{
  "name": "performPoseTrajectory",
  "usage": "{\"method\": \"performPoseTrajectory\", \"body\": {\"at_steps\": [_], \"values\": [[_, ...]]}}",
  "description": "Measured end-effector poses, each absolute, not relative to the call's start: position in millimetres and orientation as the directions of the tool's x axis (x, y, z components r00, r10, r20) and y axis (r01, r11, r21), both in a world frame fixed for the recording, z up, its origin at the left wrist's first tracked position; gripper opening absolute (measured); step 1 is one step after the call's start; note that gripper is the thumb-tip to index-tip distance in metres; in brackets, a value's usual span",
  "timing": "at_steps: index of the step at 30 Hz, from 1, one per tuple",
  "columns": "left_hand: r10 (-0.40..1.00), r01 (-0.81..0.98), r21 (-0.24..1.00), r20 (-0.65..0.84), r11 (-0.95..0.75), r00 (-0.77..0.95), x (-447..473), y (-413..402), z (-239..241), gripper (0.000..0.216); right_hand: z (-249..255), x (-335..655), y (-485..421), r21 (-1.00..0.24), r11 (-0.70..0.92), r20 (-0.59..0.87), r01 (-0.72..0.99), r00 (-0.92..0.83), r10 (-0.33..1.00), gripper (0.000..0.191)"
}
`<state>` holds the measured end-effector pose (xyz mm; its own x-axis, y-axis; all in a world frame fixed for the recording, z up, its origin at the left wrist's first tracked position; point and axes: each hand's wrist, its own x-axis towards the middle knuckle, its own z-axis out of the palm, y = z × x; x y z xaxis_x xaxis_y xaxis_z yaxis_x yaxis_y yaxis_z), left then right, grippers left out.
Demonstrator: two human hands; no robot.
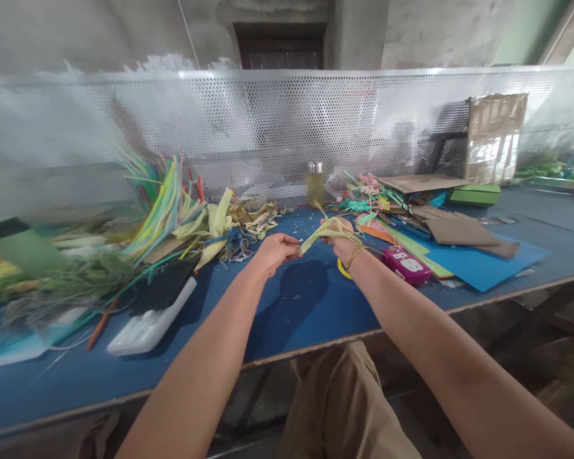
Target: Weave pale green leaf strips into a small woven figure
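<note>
A pale green-yellow strip of corn husk (pixel 319 232) is held between my two hands above the blue tabletop (pixel 287 331). My left hand (pixel 278 250) pinches its lower end between thumb and fingers. Closed around the other part is my right hand (pixel 338 231), with loose ends of husk hanging over the wrist beside a gold bracelet. Below that wrist a yellow ring-shaped thing (pixel 344 269) lies partly hidden. A heap of dried husks (pixel 220 220) rests beyond my left hand, with blue-grey cord tangled at its front.
Colourful stems (pixel 160 204), green fibre (pixel 86 274) and a white-and-black box (pixel 155 312) lie left. A jar with a metal lid (pixel 315 182) stands behind my hands. Right are a magenta case (pixel 406 264), blue paper (pixel 487 264) and cardboard (pixel 459 226). A perforated metal screen (pixel 287 121) backs the table.
</note>
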<state>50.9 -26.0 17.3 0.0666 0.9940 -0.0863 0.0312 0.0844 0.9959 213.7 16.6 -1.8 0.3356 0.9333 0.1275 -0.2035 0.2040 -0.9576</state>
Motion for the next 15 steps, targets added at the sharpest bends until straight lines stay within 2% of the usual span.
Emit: {"method": "performPoseTrajectory", "body": {"at_steps": [3, 6, 9, 11, 15], "values": [[0.991, -0.029, 0.993, -0.116, 0.118, 0.058, 51, -25, 19, 0.025, 4, 214, 13, -0.949, 0.094, 0.03, -0.301, 0.212, 0.977, 0.018], [0.989, -0.168, 0.975, -0.136, 0.143, 0.05, 47, -21, 21, 0.025, 9, 212, 10, -0.918, -0.052, -0.066, -0.394, 0.024, 0.997, 0.02], [0.989, -0.289, 0.946, -0.15, 0.149, 0.018, 43, -15, 22, 0.027, 10, 205, 8, -0.907, -0.184, -0.134, -0.379, -0.155, 0.979, 0.019], [0.988, -0.321, 0.936, -0.153, 0.144, -0.004, 42, -12, 21, 0.028, 7, 199, 6, -0.944, -0.159, -0.1, -0.288, -0.211, 0.972, 0.016], [0.99, -0.344, 0.934, -0.124, 0.094, -0.068, 44, -10, 16, 0.03, -3, 188, 4, -0.995, 0.044, 0.056, -0.086, -0.142, 0.988, 0.024]]}}
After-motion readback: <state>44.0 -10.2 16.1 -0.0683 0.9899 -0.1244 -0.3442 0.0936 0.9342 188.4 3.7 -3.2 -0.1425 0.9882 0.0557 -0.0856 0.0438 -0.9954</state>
